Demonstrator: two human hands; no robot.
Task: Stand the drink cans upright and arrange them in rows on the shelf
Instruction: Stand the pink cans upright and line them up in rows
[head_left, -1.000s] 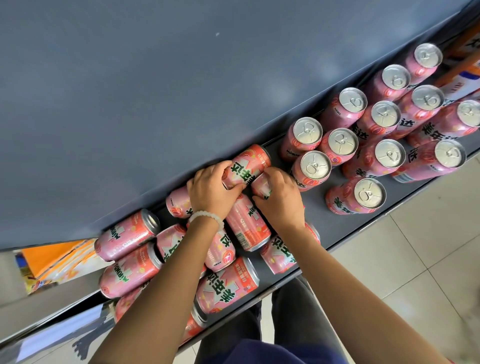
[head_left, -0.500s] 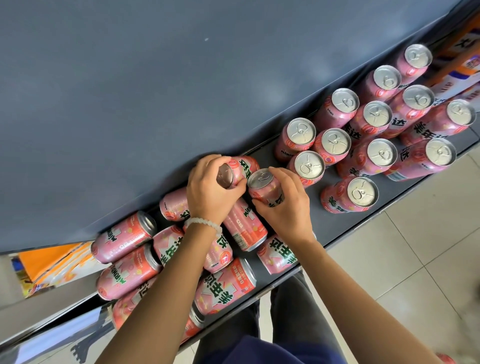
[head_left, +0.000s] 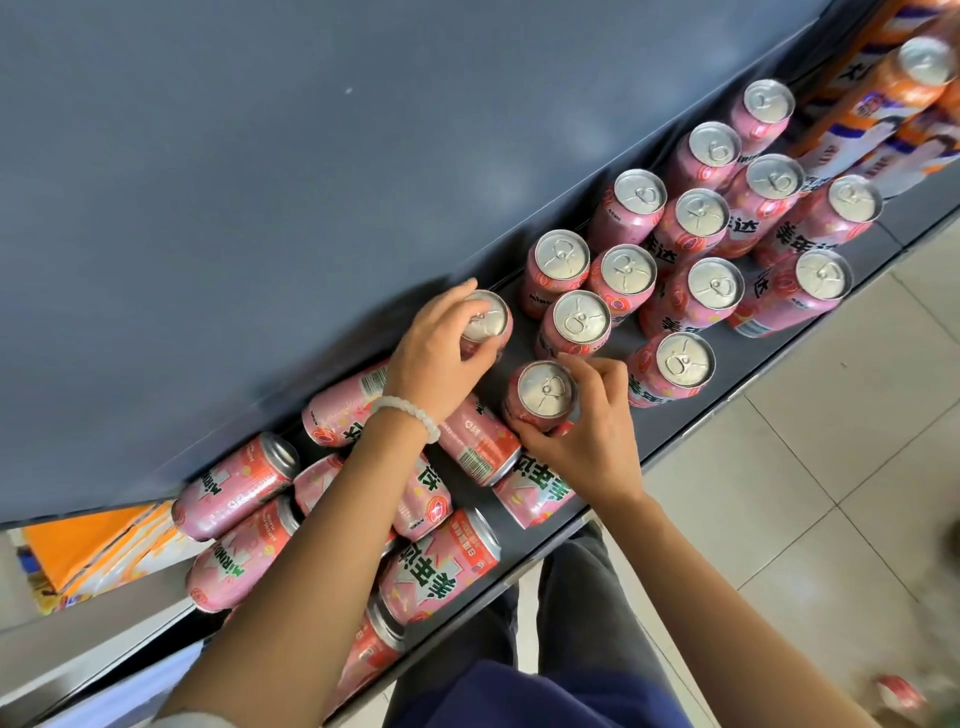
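1. Left hand (head_left: 441, 348), white bead bracelet (head_left: 410, 413) at wrist, gripping upright pink can (head_left: 488, 322) near the back wall of the dark shelf (head_left: 613, 447).
2. Right hand (head_left: 587, 431) curled round second upright can (head_left: 543, 395), at 5 o'clock from the first, just apart.
3. Standing cans (head_left: 691, 249) ranked in rows toward 2 o'clock.
4. Toppled cans (head_left: 244, 519) heaped on their sides toward 8 o'clock, partly under the forearms.
5. Orange cartons (head_left: 883, 104) at 1 o'clock, far end.

Pink cans are showing big green Chinese characters 美年达 – clearest on one lying can (head_left: 441, 566). "MIRINDA" is running along another lying can (head_left: 236, 553). Small print is staying unreadable.
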